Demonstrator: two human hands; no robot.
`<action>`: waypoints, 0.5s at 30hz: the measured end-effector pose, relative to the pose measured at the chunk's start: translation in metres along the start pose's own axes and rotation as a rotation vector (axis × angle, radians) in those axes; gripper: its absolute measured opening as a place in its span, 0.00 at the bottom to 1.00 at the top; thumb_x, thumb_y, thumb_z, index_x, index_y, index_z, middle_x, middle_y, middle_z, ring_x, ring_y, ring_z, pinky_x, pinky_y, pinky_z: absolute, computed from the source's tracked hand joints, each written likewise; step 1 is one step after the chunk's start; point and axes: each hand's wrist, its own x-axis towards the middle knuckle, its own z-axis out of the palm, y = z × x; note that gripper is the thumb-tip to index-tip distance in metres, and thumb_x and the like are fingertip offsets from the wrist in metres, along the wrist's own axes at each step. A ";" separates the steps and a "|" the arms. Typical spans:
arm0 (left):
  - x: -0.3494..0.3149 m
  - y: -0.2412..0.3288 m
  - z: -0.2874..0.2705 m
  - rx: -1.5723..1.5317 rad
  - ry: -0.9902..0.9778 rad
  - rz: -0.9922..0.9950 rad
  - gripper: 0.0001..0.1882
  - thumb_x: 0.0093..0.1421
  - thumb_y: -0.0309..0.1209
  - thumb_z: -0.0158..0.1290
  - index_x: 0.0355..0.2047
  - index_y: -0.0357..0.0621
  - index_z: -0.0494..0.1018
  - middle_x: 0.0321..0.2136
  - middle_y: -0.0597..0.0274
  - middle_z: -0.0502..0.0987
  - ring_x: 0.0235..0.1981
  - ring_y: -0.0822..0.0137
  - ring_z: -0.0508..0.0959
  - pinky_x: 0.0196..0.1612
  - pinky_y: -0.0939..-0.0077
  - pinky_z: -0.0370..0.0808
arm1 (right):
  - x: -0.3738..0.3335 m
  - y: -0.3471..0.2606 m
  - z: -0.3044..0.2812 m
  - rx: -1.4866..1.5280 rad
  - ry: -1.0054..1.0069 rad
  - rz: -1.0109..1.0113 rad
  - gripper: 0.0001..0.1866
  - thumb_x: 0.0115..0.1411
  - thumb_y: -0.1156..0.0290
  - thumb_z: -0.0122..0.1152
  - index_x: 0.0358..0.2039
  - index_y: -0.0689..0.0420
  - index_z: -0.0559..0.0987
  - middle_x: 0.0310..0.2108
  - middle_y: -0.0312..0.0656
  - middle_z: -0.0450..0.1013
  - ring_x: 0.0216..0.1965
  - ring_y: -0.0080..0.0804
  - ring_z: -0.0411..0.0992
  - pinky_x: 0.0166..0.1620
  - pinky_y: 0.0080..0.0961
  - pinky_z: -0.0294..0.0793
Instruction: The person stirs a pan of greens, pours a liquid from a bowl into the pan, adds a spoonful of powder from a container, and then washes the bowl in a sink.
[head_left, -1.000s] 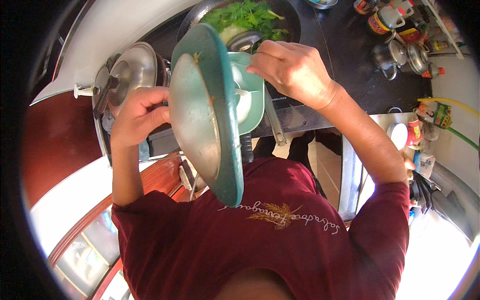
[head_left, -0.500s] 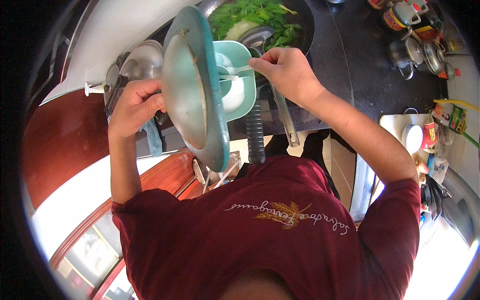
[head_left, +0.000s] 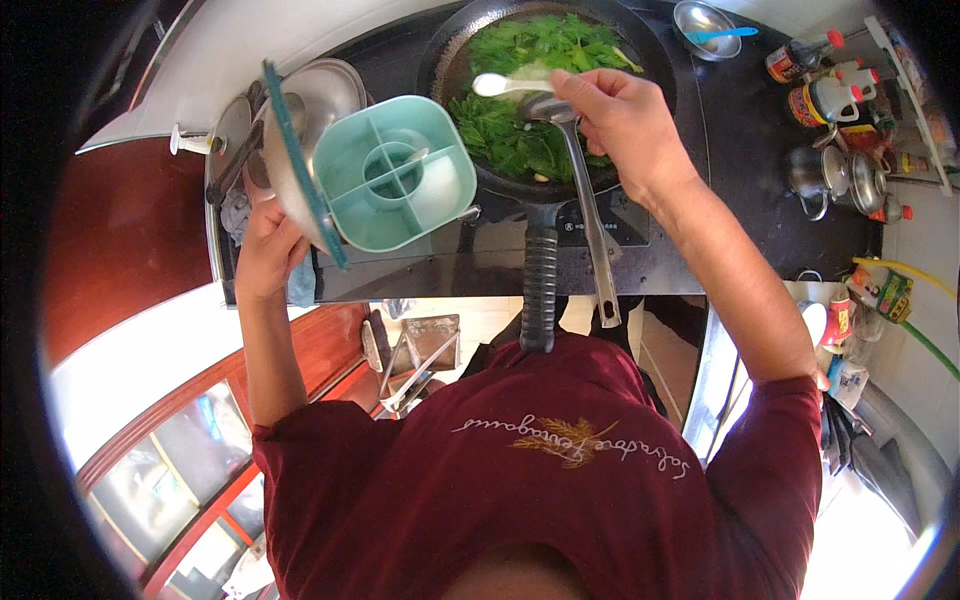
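Wide head-worn fisheye, facing down

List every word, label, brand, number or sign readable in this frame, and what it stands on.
Dark red shirt: legible white cursive lettering, upside down, over a gold leaf motif; wording withheld.
Black cooktop beside the wok handle: small pale print, too small to read.
Yellow-labelled bottle, green package, red container: printed, too small to read.
Teal compartment box and white spoon: no writing visible.

Left fingers [head_left: 283, 237] partly hidden by lid [head_left: 303, 165], wok [head_left: 450, 62] cropped at top, spoon [head_left: 510, 86] contents unclear
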 end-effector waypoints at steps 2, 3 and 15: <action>-0.011 -0.010 -0.006 -0.105 0.051 -0.019 0.17 0.59 0.39 0.51 0.31 0.33 0.75 0.12 0.72 0.67 0.08 0.85 0.55 0.11 0.88 0.46 | 0.015 0.001 0.004 -0.294 0.091 -0.178 0.15 0.54 0.61 0.60 0.22 0.62 0.77 0.15 0.37 0.69 0.16 0.22 0.64 0.21 0.21 0.63; -0.017 -0.012 -0.008 -0.150 0.079 -0.027 0.17 0.59 0.39 0.51 0.31 0.33 0.75 0.11 0.71 0.67 0.07 0.84 0.55 0.11 0.87 0.46 | 0.022 0.001 0.005 -0.432 0.137 -0.271 0.14 0.54 0.61 0.59 0.23 0.60 0.77 0.15 0.38 0.70 0.16 0.24 0.66 0.22 0.22 0.64; -0.014 -0.015 0.016 -0.106 0.076 0.102 0.10 0.56 0.32 0.53 0.29 0.36 0.72 0.16 0.68 0.71 0.08 0.84 0.59 0.13 0.89 0.54 | 0.042 -0.025 -0.038 -1.084 0.515 -1.040 0.07 0.51 0.62 0.62 0.25 0.51 0.78 0.24 0.35 0.72 0.22 0.36 0.71 0.24 0.27 0.70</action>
